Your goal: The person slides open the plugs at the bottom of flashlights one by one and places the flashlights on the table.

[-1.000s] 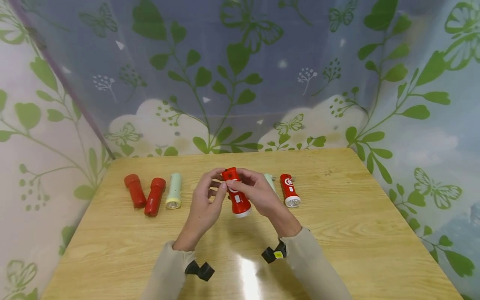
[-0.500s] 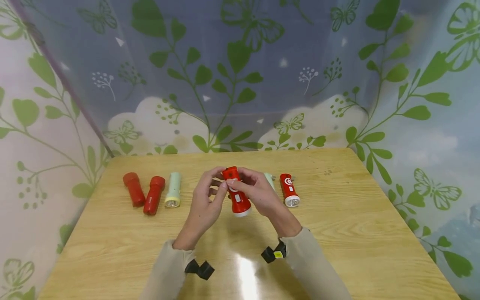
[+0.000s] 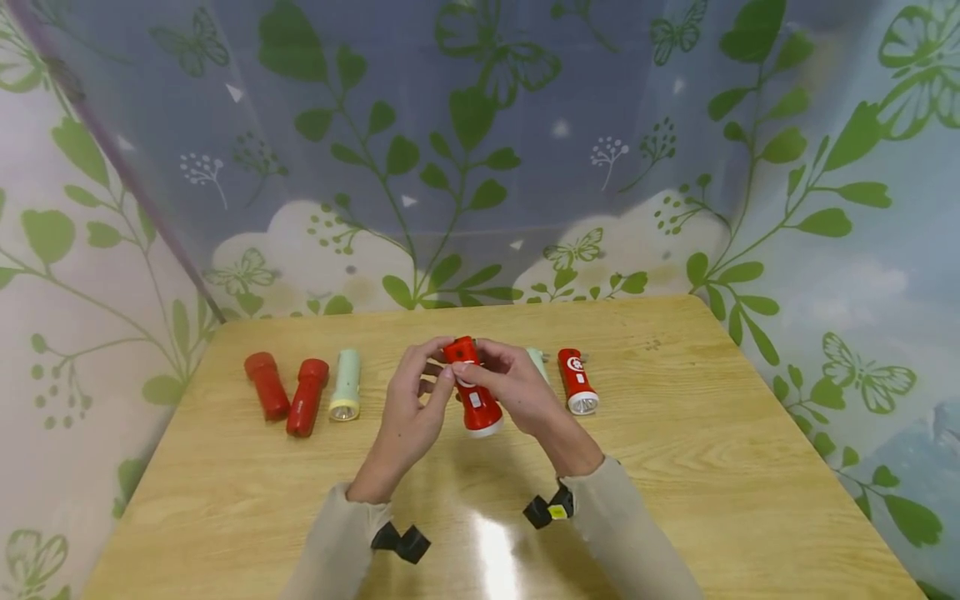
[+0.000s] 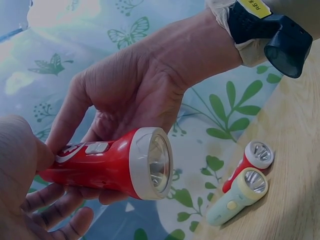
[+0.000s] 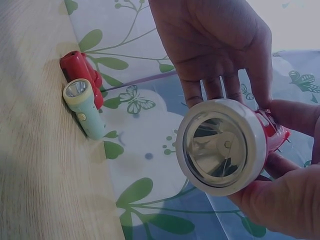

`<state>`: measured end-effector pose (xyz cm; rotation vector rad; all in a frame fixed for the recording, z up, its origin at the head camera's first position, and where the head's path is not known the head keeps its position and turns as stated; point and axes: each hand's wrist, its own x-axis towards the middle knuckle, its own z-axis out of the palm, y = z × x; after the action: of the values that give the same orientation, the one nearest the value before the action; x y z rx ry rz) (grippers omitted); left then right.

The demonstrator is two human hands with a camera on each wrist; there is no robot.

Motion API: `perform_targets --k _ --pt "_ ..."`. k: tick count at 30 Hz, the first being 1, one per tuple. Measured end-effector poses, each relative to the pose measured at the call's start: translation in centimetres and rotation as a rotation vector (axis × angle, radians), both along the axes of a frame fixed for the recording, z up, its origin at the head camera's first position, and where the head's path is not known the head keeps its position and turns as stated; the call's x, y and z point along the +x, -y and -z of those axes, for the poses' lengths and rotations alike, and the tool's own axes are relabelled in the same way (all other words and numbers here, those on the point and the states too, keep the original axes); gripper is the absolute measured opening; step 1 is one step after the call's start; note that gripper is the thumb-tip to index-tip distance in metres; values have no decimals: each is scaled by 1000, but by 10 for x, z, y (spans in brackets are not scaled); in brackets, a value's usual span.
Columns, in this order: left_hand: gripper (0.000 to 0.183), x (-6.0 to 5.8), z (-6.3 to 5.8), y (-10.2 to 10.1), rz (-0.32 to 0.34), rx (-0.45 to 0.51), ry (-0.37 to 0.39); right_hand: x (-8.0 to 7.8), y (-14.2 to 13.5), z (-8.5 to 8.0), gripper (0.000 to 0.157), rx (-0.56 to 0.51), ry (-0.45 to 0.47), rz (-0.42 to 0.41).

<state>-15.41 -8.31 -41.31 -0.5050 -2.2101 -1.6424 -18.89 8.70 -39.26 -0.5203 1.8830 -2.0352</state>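
Both hands hold a red flashlight [image 3: 477, 407] with a white head over the middle of the table, its lens end pointing toward the person. My right hand [image 3: 517, 387] grips the body, thumb on top by the round white logo and fingers underneath. My left hand [image 3: 411, 408] pinches the tail end from the other side, its thumb tip meeting the right thumb. In the right wrist view, thin metal prongs [image 5: 283, 143] stick out at the tail. The clear lens [image 5: 220, 147] looks unlit. A white slide switch [image 4: 97, 147] shows on the body in the left wrist view.
Two red flashlights [image 3: 267, 387] and a mint-green one [image 3: 347, 385] lie at the left on the wooden table [image 3: 675, 500]. Right of the hands lies another red flashlight [image 3: 577, 382], beside a mint-green one [image 3: 537, 362] partly hidden by the right hand. Patterned curtains [image 3: 480, 167] surround the table.
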Motion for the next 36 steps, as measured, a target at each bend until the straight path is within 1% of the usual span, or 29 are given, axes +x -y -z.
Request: perform_targets --k 6,21,30,36 --pt "36 2 -1 -1 4 -5 10 0 -1 0 40 5 7 1" --pt "36 0 0 -2 7 -37 19 -2 -3 -1 40 -10 35 -5" --pt "49 -3 1 -4 38 0 25 -2 -4 -2 39 -5 60 15" --pt "50 -5 1 -6 41 -14 14 -2 -6 -3 38 14 54 29"
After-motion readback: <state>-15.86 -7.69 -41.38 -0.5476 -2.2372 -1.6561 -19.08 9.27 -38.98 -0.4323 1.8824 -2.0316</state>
